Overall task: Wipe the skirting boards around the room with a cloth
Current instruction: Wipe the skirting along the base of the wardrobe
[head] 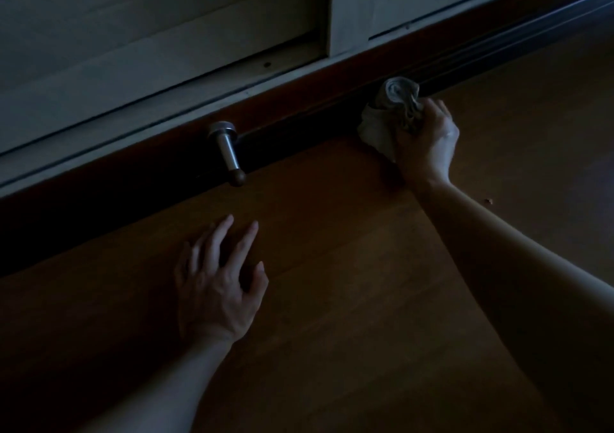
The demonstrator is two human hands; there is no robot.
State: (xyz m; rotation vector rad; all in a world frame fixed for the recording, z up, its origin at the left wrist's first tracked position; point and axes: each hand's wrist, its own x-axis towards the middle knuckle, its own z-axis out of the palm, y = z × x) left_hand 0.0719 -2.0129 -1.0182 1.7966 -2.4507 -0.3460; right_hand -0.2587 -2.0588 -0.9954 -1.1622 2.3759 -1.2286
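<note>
- Head view: if I wipe left, my cloth [395,109] may snag on the round metal door stop [227,150].
- My right hand [427,142] grips the soft, scrunched cloth against the dark wood skirting board [292,100].
- My left hand [217,288] rests flat, fingers spread, on the smooth floor [349,266].

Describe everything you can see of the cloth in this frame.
The cloth is a pale grey-white rag, soft-looking and crumpled into a loose wad. Its upper end is rolled into a rounded bunch that sits against the dark skirting board. A lighter flap spills out to the left and below, close to the wooden floor; the dim light hides whether it touches. The right hand grips it from the right, fingers curled round the folds.
</note>
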